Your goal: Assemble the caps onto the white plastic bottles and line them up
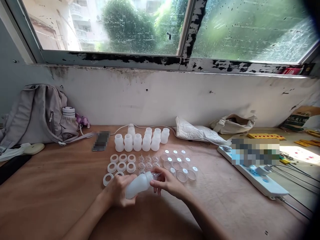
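My left hand (117, 190) is wrapped round a frosted white baby bottle (137, 187), tilted with its mouth up to the right. At that mouth, my right hand (169, 182) pinches a clear bottle nipple (155, 175), partly covered by the fingers; whether it is seated cannot be seen. Just beyond my hands lie rows of white collar rings (121, 166), clear nipples (148, 159) and clear round caps (181, 176), some parts with white discs (185, 171). Several more frosted bottles (137, 142) stand upright behind them.
A grey backpack (41, 113) leans at the left, near a phone-like dark object (100, 141). A white power strip (262, 183) with cables lies at the right. Along the wall are a silvery padded bag (197, 131) and a beige pouch (233, 125).
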Motion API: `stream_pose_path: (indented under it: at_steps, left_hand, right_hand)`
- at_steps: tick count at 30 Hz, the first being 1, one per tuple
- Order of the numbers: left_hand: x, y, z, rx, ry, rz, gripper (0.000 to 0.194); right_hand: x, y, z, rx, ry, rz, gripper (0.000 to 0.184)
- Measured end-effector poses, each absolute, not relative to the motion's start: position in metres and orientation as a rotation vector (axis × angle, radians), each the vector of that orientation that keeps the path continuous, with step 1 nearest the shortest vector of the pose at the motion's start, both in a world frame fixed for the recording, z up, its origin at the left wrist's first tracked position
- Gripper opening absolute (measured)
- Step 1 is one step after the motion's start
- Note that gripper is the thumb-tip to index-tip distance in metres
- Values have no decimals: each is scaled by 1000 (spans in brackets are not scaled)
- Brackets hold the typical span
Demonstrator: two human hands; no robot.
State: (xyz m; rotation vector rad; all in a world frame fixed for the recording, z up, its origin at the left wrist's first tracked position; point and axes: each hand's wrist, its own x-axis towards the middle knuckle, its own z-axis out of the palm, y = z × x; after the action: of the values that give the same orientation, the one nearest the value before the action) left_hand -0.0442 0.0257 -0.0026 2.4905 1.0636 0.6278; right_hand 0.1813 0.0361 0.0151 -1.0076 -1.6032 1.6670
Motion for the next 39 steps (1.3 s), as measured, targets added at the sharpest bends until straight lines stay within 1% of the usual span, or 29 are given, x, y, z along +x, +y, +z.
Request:
stream_pose_path:
  at_steps: [3, 5, 8, 12, 16, 20, 23, 25, 27, 29, 31, 33, 36, 39]
  left_hand:
    - [-41, 25, 0, 2364, 1003, 644, 39]
    - [-39, 24, 1, 2321, 990, 646, 41]
    - [-37, 23, 0, 2320, 1000, 631, 44]
    - [-37, 23, -2, 2341, 1016, 606, 41]
    - [-39, 23, -1, 2308, 1022, 597, 41]
    - [-39, 24, 1, 2249, 1040, 581, 38]
    - [-37, 25, 2, 2078, 1024, 593, 26]
    - [-36, 27, 0, 1869, 933, 627, 22]
    - [-35, 28, -6, 1615, 806, 639, 25]
    - [-36, 28, -11, 1436, 718, 617, 33]
    - [-37, 29, -15, 1318, 673, 634, 42]
    - [-38, 29, -15, 1200, 647, 736, 46]
    - [-38, 30, -11, 1086, 694, 937, 44]
    - [-33, 31, -9, 1088, 772, 1029, 41]
  right_hand:
    - [189, 33, 23, -899, -1662, 1623, 38]
    - [192, 32, 26, -889, -1725, 1601, 38]
    - [193, 33, 27, -975, -1722, 1600, 34]
    - [195, 34, 27, -1023, -1742, 1624, 28]
    - [197, 33, 29, -995, -1766, 1520, 40]
    - [195, 34, 27, -1030, -1767, 1565, 34]
    - [194, 34, 26, -909, -1706, 1570, 34]
    - [193, 33, 27, -841, -1655, 1590, 34]
    - [194, 33, 29, -783, -1627, 1610, 34]
    - [196, 34, 31, -749, -1593, 1593, 34]
    - [200, 36, 34, -784, -1559, 1517, 34]
    - [202, 37, 37, -879, -1591, 1419, 33]
    - [199, 36, 32, -1037, -1876, 1264, 31]
    - [188, 29, 15, -1168, -2195, 984, 29]
